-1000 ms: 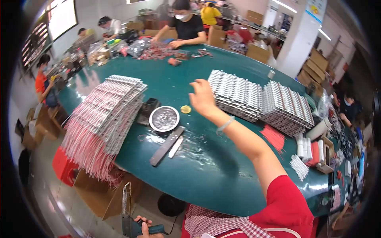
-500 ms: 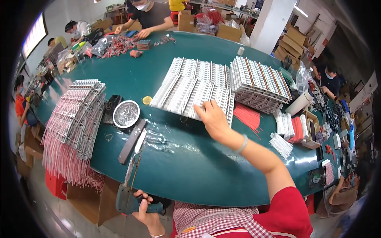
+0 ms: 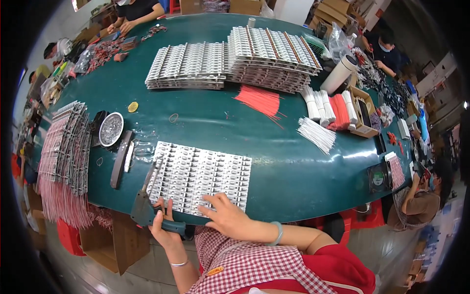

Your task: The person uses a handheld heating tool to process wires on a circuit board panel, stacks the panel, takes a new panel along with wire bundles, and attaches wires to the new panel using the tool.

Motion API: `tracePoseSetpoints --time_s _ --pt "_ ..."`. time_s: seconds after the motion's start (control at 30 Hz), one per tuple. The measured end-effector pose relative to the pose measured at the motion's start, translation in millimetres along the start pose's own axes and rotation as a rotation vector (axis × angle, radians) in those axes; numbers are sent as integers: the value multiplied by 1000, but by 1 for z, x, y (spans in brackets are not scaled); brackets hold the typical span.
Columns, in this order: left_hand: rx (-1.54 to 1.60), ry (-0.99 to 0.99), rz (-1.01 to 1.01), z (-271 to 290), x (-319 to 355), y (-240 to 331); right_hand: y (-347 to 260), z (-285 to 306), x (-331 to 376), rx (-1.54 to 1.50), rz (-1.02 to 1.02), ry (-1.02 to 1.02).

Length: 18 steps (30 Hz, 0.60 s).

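A white panel (image 3: 200, 171) covered in rows of small parts lies flat near the table's front edge. My left hand (image 3: 165, 229) is wrapped round the teal handle of a soldering gun (image 3: 141, 208); its long tip slants up over the panel's left side. Over the near edge of the panel is my right hand (image 3: 230, 218), its fingers apart and touching the top of it. Beyond, a lower stack of similar panels (image 3: 188, 61) stands against a taller stack (image 3: 274, 49). Red wires (image 3: 259, 100) are spread in front of them.
Left of the panel are a grey bar (image 3: 121, 159), a round dish (image 3: 111, 129) and a stack of panels (image 3: 66, 152) with pink wires hanging off the edge. White wires (image 3: 317, 134), a bottle (image 3: 339, 74) and a small fan (image 3: 379, 177) stand right. Other people work around the table.
My right hand has brought a panel from the lower stack to the table's front edge and laid it flat. The soldering gun's tip is now over it. The view has shifted.
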<state>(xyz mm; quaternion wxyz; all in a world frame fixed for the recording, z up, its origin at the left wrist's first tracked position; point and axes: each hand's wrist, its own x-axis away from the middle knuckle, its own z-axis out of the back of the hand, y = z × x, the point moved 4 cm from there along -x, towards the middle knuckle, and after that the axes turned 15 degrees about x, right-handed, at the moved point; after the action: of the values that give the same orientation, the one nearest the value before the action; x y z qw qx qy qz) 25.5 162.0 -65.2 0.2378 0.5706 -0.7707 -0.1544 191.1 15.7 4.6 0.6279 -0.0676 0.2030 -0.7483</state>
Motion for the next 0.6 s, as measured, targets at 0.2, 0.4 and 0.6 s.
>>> tracePoseSetpoints --time_s 0.2,0.4,0.6 --pt "-61 15 -73 -1 -3 0 95 44 -22 -232 77 221" --pt "-151 55 -174 -11 -1 -4 257 97 -107 372 -198 628" --pt "-218 101 -230 -19 6 -8 293 80 -150 569 -203 527"
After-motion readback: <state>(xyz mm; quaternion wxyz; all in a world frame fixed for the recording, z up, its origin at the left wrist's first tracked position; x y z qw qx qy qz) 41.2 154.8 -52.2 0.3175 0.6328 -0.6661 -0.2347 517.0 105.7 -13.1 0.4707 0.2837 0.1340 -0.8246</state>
